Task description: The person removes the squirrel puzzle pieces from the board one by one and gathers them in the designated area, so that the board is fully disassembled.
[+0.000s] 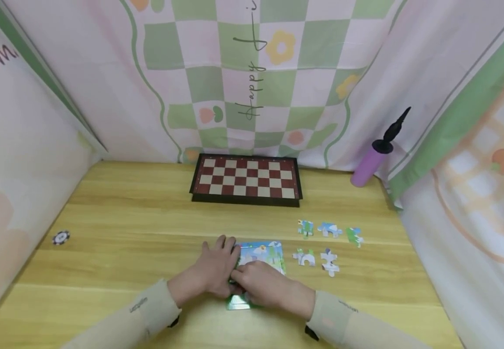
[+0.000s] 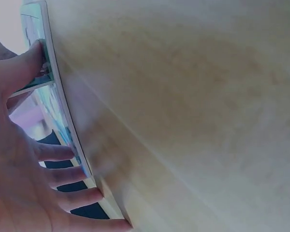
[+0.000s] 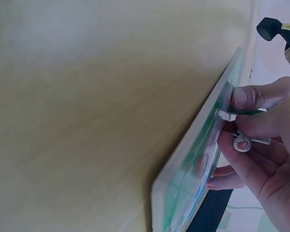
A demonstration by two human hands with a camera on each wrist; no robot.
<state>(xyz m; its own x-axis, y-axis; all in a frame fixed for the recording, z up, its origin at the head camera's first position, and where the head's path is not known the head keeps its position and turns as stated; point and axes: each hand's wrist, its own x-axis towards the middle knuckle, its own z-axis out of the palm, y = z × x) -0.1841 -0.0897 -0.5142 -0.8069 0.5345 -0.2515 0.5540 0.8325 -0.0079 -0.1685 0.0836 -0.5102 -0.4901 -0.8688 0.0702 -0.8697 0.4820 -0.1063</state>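
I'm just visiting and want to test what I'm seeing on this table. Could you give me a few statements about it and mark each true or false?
1. Both hands rest on the puzzle board. True: the left hand and the right hand lie on it together.
2. Five loose puzzle pieces lie to the right of the board. True.
3. The chessboard lies between the hands and the person. False: it lies beyond the hands, near the cloth backdrop.
4. The purple pump lies flat in the middle of the table. False: it stands at the far right corner, leaning on the cloth.
5. A small black and white chip lies near the table's left edge. True.
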